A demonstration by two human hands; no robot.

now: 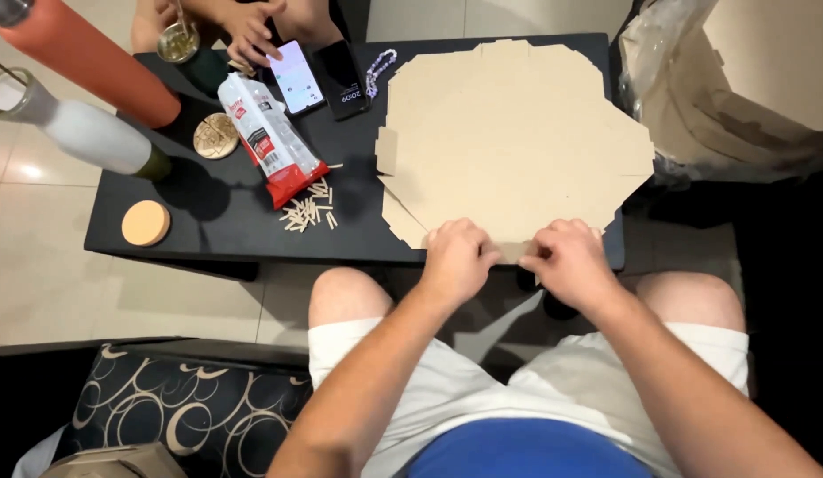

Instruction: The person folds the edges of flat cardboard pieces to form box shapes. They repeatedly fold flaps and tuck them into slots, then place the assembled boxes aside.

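We see left hand [458, 257], right hand [566, 259] closed, pinching near edge of flat cardboard blank [509, 142] on desk [208, 221]; red-white pouch [268, 137] centre-left; fingertips hidden.

I log: left hand [458, 258] and right hand [566, 261], fingers curled, pinching flat cardboard cutout [513, 133] at near edge of dark bench [208, 221].

red-and-white plastic pouch with printed label [270, 140]: lying tilted, table left-centre, just above scattered wooden sticks | lit pale-screen smartphone [296, 77]: far edge, under another person's hand | black phone with dark screen [342, 78]: just right of it | crumpled clear plastic bag [664, 62]: right of table
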